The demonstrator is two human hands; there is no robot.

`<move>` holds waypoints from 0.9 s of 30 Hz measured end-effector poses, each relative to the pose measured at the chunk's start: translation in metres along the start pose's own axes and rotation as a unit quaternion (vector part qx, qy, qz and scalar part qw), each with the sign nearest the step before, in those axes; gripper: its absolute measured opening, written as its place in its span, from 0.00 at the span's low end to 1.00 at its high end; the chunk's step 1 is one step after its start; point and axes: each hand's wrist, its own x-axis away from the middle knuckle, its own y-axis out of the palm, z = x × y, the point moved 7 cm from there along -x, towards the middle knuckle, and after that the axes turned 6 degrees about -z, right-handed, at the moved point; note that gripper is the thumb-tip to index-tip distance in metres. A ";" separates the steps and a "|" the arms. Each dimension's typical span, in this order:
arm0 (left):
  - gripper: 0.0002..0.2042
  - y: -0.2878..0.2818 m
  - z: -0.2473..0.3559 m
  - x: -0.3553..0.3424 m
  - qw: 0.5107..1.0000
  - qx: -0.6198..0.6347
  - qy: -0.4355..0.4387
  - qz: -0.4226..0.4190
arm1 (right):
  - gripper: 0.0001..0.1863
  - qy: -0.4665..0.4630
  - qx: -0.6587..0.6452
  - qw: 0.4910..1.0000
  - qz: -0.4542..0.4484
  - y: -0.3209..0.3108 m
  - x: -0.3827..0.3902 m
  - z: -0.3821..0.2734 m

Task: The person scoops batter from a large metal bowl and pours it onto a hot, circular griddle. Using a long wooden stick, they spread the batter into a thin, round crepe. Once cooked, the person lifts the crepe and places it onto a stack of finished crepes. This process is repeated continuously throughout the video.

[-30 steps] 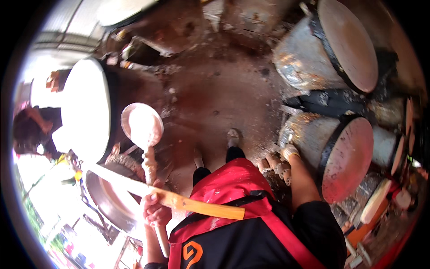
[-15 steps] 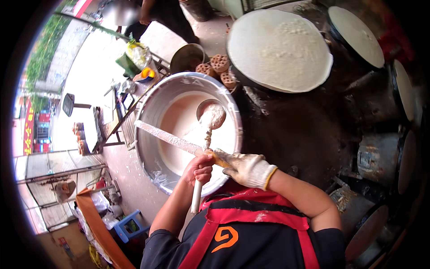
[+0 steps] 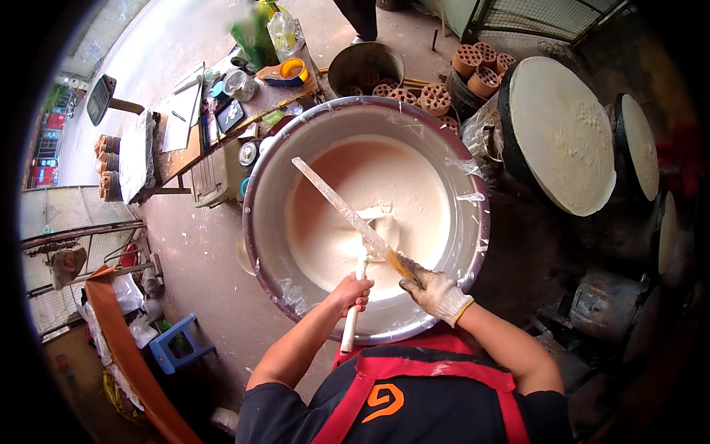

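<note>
Head view: bare fingers of the left hand [image 3: 353, 293] are seen wrapped fully around the white round handle of a ladle [image 3: 353, 314], gripped above its lower end. Gloved fingers of the right hand [image 3: 435, 290], in a soiled white knit work glove, are closed around the near end of a long flat batter-coated wooden stick [image 3: 347, 212]. The ladle bowl is sunk in pale pinkish-white batter [image 3: 355, 200] and cannot be made out; only the handle is shown, its long axis running almost straight away from the body, the free end pointing back at the red apron [image 3: 414, 370]. The stick's long axis is laid diagonally, from the glove up and to the left, the far tip pointing at the upper-left rim. Stick and ladle handle are crossed just beyond the hands. Both are held over the near side of a large round steel basin [image 3: 255, 222], smeared with batter on its walls. To the right, a round dark griddle covered by a thin pale crepe [image 3: 566, 126] is seen; further griddles are cut off by the dark edge. Beyond the basin, perforated brown coal briquettes [image 3: 436, 96] are stacked.
</note>
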 end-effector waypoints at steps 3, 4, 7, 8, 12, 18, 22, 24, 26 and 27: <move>0.08 0.010 0.053 0.022 0.929 -0.336 0.109 0.106 | 0.29 -0.019 -0.022 0.999 0.043 -0.005 0.003 -0.003; 0.08 0.001 0.064 0.019 0.874 -0.417 0.160 0.192 | 0.29 -0.002 -0.029 0.999 0.046 -0.001 0.006 0.006; 0.06 -0.035 0.028 -0.036 0.961 -0.140 0.129 0.201 | 0.29 0.057 -0.058 0.996 0.037 0.008 0.027 0.026; 0.07 -0.034 0.018 -0.050 0.979 -0.015 0.110 0.172 | 0.29 0.115 -0.021 0.993 0.014 0.009 0.040 0.030; 0.14 0.047 0.022 -0.080 0.809 0.497 -0.060 -0.308 | 0.24 0.157 -0.090 0.983 0.023 0.041 0.081 0.066; 0.19 0.142 0.048 -0.051 0.714 0.527 -0.009 -0.461 | 0.28 0.138 -0.056 0.989 -0.006 0.037 0.144 0.074; 0.19 0.211 0.061 0.027 0.725 0.473 0.053 -0.498 | 0.29 0.027 -0.054 0.994 0.089 0.034 0.188 0.075; 0.20 0.241 0.065 0.077 0.737 0.425 0.096 -0.517 | 0.30 -0.022 -0.022 0.990 0.135 0.029 0.211 0.069; 0.20 0.260 0.064 0.126 0.751 0.374 0.138 -0.527 | 0.31 -0.041 0.000 0.988 0.146 0.017 0.238 0.057; 0.19 0.268 0.063 0.150 0.762 0.339 0.152 -0.530 | 0.30 -0.087 -0.008 0.978 0.189 0.013 0.251 0.054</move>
